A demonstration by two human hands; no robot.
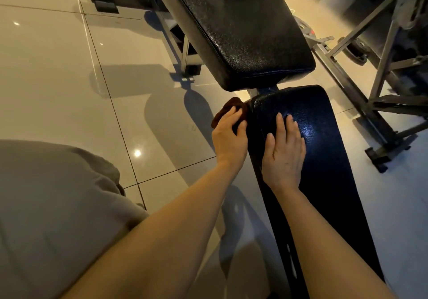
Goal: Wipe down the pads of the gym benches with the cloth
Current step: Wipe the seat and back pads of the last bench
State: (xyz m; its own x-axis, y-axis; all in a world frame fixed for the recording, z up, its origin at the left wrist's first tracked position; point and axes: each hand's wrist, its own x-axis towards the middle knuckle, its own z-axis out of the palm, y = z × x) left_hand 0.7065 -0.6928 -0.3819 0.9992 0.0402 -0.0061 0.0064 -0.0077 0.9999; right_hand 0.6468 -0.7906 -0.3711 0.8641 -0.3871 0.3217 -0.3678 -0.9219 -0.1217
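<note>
Right, person's bent over a gym bench w/ both bare arms reaching fwd. Left hand [228, 136] is curled round a dark reddish-brown cloth [231, 108], bunched up, pressing it vs the left side edge of the long black textured vinyl pad [324, 159], near that pad's far end. Thumb sits up on the pad's edge, fingers wrap the cloth on the side; most of the cloth is hidden under the hand, w/ a lump sticking out beyond the fingertips. Right hand [283, 152] lies flat on top of the same pad, fingers straight and close together, palm down, holding nothing. Two hands are near each other, not touching.

Just past the long pad, across a narrow gap, sits a second, wider black textured vinyl pad [238, 34], tilted up away from the person. A bit of dark metal bracket [266, 89] shows in the gap btw the two.

Floor is glossy beige tile [58, 78] w/ dark grout lines, ceiling-light reflections and bench shadows on it. Grey steel frame [382, 71] of another machine stands to the right, w/ a round weight plate [356, 50] behind its bars. Grey fabric of the person's clothing [46, 206] fills lower left.
</note>
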